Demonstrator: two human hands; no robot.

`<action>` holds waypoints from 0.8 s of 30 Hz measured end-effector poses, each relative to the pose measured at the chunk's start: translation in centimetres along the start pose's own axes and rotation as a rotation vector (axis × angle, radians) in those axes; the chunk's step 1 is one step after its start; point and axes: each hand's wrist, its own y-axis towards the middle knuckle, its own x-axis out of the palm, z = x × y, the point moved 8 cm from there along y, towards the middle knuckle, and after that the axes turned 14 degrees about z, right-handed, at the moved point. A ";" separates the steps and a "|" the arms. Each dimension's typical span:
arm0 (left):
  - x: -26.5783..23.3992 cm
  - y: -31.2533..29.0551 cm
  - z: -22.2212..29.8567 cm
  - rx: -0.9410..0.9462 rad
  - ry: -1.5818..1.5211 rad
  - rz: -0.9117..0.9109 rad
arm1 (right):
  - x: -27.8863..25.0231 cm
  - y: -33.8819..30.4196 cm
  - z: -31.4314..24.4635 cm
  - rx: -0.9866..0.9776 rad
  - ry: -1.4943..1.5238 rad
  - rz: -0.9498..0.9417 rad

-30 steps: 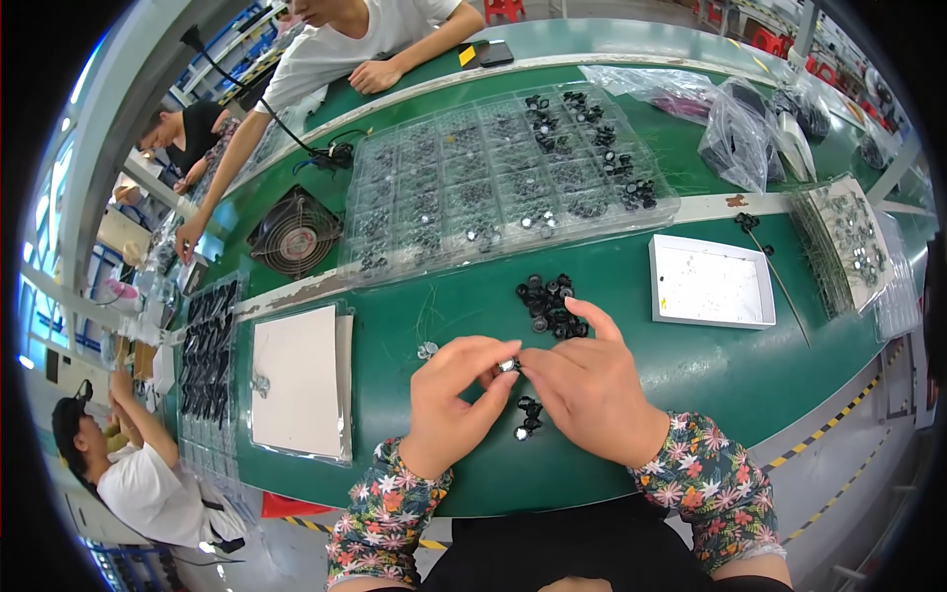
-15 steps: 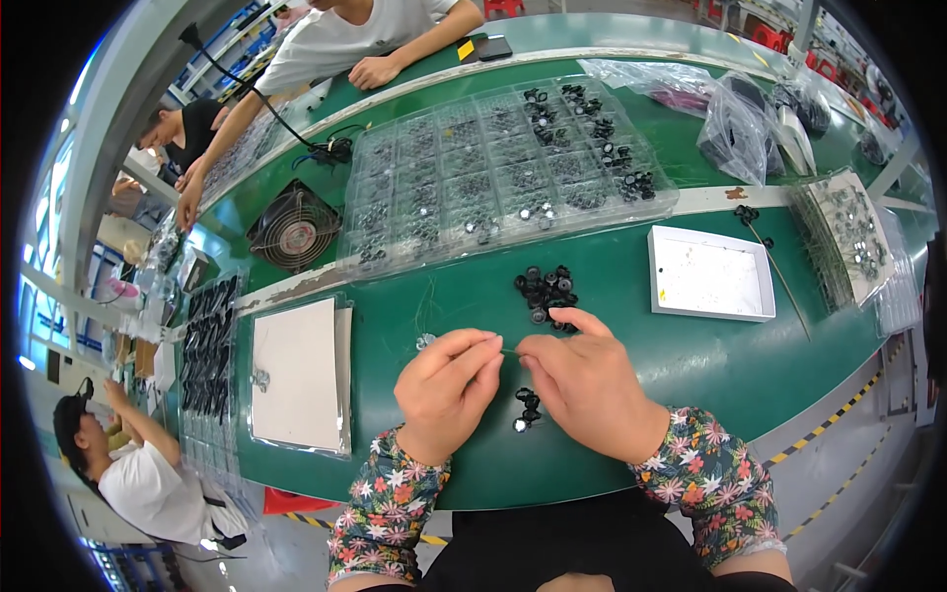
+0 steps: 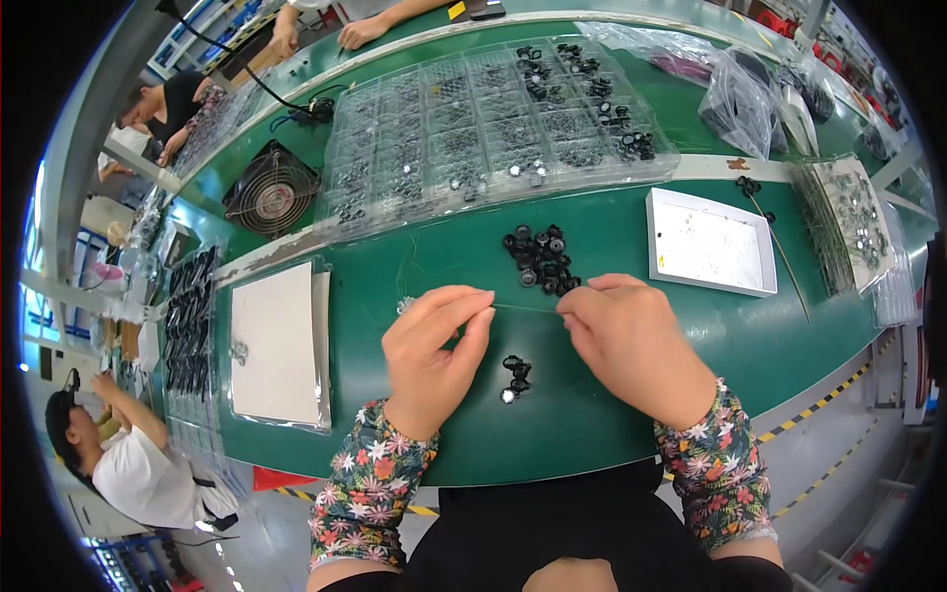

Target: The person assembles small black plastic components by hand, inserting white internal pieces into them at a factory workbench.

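Stretching between the two hands near the middle of the frame, a thin thread [image 3: 528,308] runs almost straight above the green table [image 3: 582,424]. The left hand [image 3: 429,345] pinches it between thumb and fingers; the right hand [image 3: 639,340] grips it too, fingers curled in. Whether either hand hides anything else cannot be told. Close above the right fingertips lies a pile of small black parts [image 3: 538,259]; a little below centre sits a short black cluster [image 3: 517,375] with a bright piece [image 3: 508,397] at its lower end. A white box [image 3: 725,212] stands right of the pile. A clear divided tray [image 3: 582,189] fills the upper centre, a fan [image 3: 273,192] is to its left, and a pale cardboard sheet [image 3: 276,345] lies farther down at the left.
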 end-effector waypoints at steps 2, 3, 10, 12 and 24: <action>1.1 -0.6 -0.6 -0.049 -0.002 -0.086 | -0.2 -0.4 0.7 0.038 -0.073 -0.070; 1.3 -0.8 -0.8 -0.052 -0.004 -0.086 | -0.3 -0.7 1.1 0.072 -0.106 -0.097; 3.2 -2.3 -1.4 -0.010 -0.017 -0.290 | -2.0 -1.1 -0.8 -0.049 -0.170 0.141; 3.3 -2.5 -1.3 -0.007 -0.014 -0.313 | -0.6 -1.8 -1.8 -0.129 -0.088 0.022; 3.1 -3.1 -0.2 0.020 -0.060 -0.506 | 1.6 -5.2 -1.9 -0.035 -0.087 -0.168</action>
